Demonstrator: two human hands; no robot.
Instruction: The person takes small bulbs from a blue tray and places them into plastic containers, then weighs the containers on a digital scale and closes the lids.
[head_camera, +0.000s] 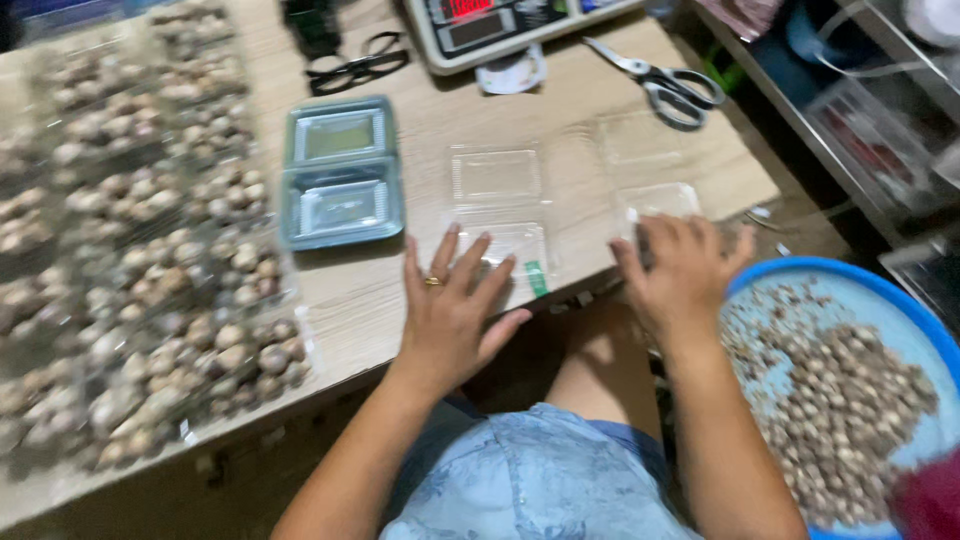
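Note:
My left hand (450, 310), with a ring on one finger, lies flat with fingers spread on the near half of an open clear plastic clamshell box (497, 178) at the table's front edge. My right hand (680, 272) rests on the near half of a second open clear clamshell box (640, 140) to the right; its fingers curl over that box's edge. A third open clamshell, tinted grey-green (342, 172), lies to the left of both.
Several filled clear packs of small round brownish pieces (150, 260) cover the table's left. A blue basin (850, 290) of the same pieces stands at the right, below the table. Scissors (665, 85), a digital scale (490, 25) and black glasses (355, 65) lie at the far side.

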